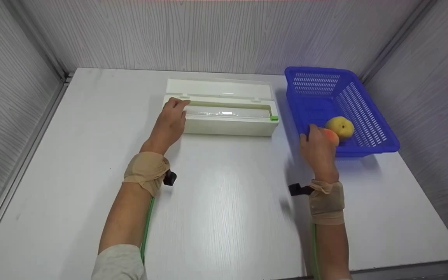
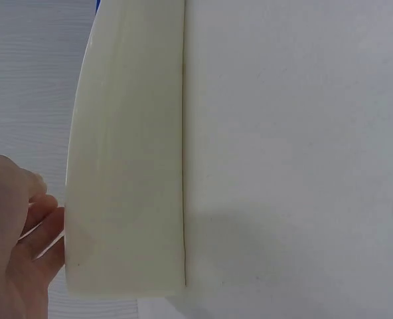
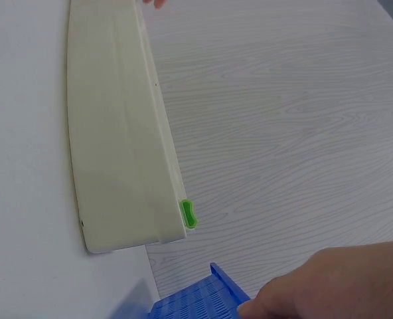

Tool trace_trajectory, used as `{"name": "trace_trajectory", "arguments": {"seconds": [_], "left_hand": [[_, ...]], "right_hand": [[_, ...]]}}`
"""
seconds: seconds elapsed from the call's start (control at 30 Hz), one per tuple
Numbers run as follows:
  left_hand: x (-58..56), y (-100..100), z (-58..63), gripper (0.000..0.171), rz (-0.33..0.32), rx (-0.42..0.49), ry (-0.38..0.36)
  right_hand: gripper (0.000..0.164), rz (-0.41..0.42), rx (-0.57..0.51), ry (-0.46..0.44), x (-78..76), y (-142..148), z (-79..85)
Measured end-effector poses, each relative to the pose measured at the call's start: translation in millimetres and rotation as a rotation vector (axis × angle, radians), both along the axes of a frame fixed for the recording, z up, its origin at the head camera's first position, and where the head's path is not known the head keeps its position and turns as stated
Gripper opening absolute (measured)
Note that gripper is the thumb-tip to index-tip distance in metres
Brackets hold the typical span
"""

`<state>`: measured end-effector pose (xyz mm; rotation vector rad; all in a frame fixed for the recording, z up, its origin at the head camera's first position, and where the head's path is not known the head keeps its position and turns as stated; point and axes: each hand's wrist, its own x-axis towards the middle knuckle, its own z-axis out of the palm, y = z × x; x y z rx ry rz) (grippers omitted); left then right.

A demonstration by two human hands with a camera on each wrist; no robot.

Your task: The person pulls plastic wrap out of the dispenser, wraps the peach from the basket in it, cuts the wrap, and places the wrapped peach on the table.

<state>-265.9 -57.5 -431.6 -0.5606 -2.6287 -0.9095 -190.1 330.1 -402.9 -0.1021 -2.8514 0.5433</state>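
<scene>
A long cream plastic-wrap dispenser (image 1: 228, 127) lies with its lid (image 1: 220, 88) raised at the back, showing a roll of clear film (image 1: 231, 112) inside. My left hand (image 1: 171, 122) rests on the dispenser's left end, its loosely bent fingers (image 2: 44, 232) touching the top edge. At the front left corner of a blue plastic basket (image 1: 368, 149), my right hand (image 1: 319, 149) grips the rim; the hand hides part of this corner. Directly beside its fingers is a reddish peach (image 1: 331, 137), partly covered. Behind that peach, a yellow round fruit (image 1: 340, 126) sits in the basket.
A green slider (image 1: 274, 118) is on the dispenser's right end. The basket stands to the right of the dispenser, close to the right wall (image 1: 430, 97). Wood-grain panels (image 1: 208, 35) enclose the white table (image 1: 224, 202) at the back and sides.
</scene>
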Motion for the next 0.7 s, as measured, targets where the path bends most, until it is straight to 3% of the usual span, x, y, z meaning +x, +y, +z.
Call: {"name": "trace_trajectory", "arguments": {"seconds": [0.2,0.33,0.47,0.7], "left_hand": [[-0.7,-11.2,5.8,0.03,0.016,-0.116,0.077],[-6.0,-14.4,8.4,0.028,0.033,-0.229,0.104],[-11.1,-5.6,14.2,0.025,0.01,-0.329,0.133],[-19.5,24.5,22.3,0.019,-0.046,-0.52,0.209]], "right_hand": [[0.044,-0.03,0.002,0.055,0.1,-4.0,5.7],[0.039,-0.025,-0.069,0.179,-2.6,-16.4,12.0],[0.028,0.129,-0.081,0.285,-9.2,-40.7,12.4],[0.016,0.436,0.103,0.337,-39.0,-92.2,3.1]]}}
